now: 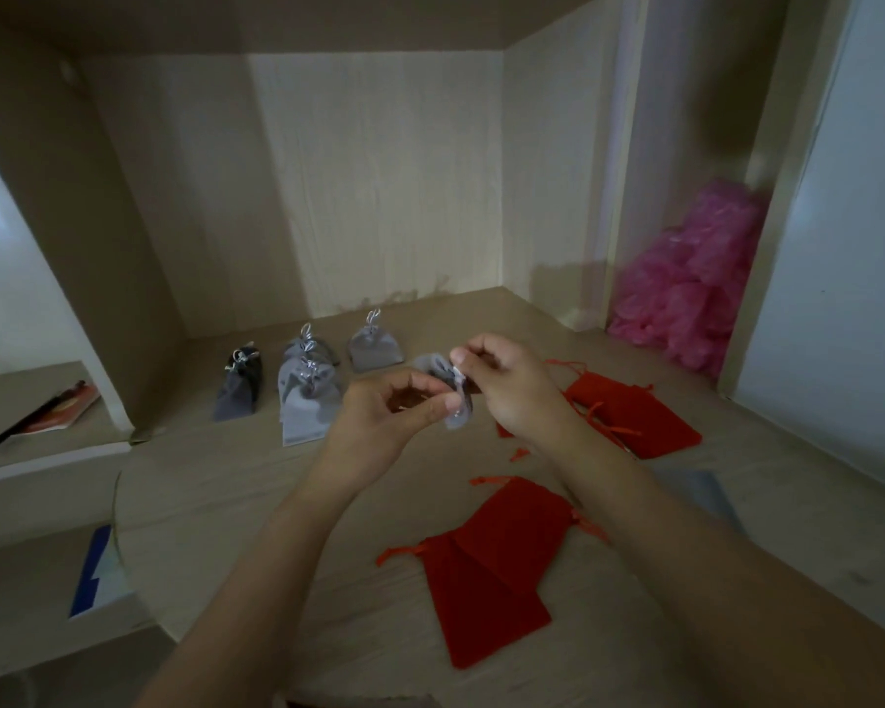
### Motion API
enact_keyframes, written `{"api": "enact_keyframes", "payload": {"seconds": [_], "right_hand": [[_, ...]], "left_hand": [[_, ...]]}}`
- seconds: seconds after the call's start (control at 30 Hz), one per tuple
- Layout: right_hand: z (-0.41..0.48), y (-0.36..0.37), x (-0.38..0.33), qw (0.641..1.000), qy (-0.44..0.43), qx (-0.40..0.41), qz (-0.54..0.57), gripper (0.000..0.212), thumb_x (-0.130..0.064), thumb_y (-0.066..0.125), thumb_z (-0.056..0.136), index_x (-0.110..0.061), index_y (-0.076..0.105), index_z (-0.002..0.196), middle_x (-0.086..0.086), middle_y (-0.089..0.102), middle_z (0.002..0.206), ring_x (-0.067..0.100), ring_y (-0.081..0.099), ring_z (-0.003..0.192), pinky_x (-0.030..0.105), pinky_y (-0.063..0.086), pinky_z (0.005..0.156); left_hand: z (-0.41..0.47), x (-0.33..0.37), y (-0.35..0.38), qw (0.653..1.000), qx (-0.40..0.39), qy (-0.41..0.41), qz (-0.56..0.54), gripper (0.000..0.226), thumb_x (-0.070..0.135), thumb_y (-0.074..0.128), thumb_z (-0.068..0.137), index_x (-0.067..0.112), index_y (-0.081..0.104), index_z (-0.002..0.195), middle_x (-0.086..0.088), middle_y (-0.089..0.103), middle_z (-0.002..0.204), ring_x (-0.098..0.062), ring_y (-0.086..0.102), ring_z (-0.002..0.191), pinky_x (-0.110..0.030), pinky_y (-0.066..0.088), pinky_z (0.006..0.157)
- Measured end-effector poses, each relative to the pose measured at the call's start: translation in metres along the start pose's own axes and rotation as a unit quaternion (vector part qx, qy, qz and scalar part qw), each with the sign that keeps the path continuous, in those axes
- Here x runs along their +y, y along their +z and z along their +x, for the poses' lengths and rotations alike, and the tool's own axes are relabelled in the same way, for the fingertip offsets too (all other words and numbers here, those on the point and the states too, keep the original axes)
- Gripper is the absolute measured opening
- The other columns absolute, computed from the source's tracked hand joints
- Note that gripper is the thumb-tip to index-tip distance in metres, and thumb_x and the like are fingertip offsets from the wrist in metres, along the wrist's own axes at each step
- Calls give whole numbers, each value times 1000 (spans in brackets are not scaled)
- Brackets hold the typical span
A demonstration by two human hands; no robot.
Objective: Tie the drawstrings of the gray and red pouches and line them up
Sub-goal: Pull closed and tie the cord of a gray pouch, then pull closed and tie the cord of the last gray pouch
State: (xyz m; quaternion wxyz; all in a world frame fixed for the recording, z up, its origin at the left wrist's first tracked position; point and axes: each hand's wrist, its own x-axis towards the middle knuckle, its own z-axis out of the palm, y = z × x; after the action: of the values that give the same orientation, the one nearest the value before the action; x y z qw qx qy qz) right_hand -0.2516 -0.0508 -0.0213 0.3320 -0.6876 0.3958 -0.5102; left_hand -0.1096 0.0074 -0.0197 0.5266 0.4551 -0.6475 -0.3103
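Several tied gray pouches stand at the far left of the desk. The left hand and right hand hold one gray pouch between them, each pinching its silver cord; the knot is too blurred to make out. Flat red pouches lie near, and other red ones to the right are partly hidden by the forearm.

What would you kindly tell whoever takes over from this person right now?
The left hand and right hand both pinch a gray pouch held up between them, at its drawstring.
Done: four tied gray pouches sit near the back wall.
Left: finish this one. The near red pouches and far red pouches lie flat with loose strings; tie them, then line all up.
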Motion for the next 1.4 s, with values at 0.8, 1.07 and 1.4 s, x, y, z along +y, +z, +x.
{"api": "enact_keyframes", "payload": {"seconds": [0.8,1.07,1.4], "right_hand": [[-4,-24,76,911,-13,-13,-412,26,-27,48,96,-15,57,117,2,59,120,17,52,113,27,37,92],[-3,-23,77,908,-1,-36,-417,27,-30,50,95,-15,57,117,1,55,123,16,51,114,24,35,92],[-1,-28,67,919,47,-59,-387,23,-25,53,94,-16,62,113,0,60,118,17,55,109,23,38,85]], "left_hand": [[156,-83,-67,939,101,-229,235,35,20,60,91,4,59,59,-4,57,44,-10,53,41,-23,42,52],[181,-95,-64,855,58,-240,457,33,31,49,94,5,67,84,-16,68,105,-29,62,101,-30,45,82],[163,-76,-45,886,72,-177,423,32,18,57,91,-7,60,111,-25,61,111,-40,56,106,-33,42,80]]}}
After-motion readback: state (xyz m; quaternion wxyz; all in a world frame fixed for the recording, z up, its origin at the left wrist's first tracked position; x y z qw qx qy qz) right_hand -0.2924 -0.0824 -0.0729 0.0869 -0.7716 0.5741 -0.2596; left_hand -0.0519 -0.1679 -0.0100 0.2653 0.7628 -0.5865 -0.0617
